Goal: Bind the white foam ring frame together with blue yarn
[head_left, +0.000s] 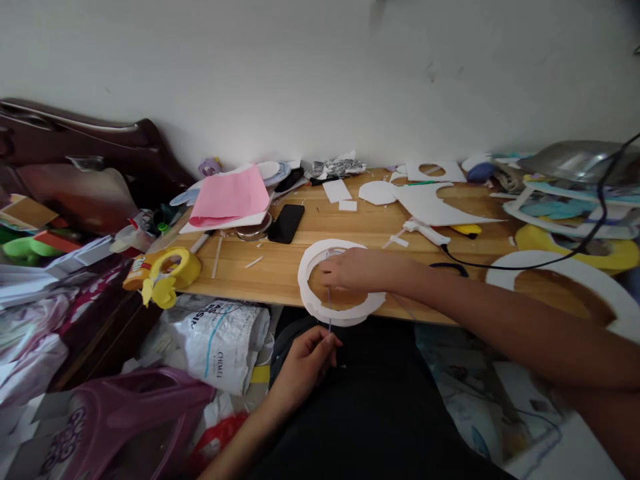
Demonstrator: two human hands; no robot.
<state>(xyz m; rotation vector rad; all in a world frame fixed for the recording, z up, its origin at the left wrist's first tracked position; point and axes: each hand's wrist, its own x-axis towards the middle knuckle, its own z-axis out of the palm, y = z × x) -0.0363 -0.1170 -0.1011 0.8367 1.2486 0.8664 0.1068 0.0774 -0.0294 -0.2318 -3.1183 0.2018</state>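
Note:
A white foam-like ring (311, 293) lies at the table's front edge, partly overhanging it. My right hand (347, 269) reaches over the ring's right side, its fingers pinched together above the opening. A thin greyish string (329, 303) runs from those fingertips down across the ring's front. Below the front edge, close to my lap, my left hand (311, 360) pinches the string between thumb and fingers. The right fingers hide part of the ring's inner edge and the string's upper end.
A black phone (287, 223), a white glue gun (426, 232) with a black cable and white cut sheets (435, 205) lie behind the ring. Yellow tape (183, 267) sits at the left. A larger white ring (500, 270) is at the right, near my forearm. Below stands a purple plastic chair (125, 413).

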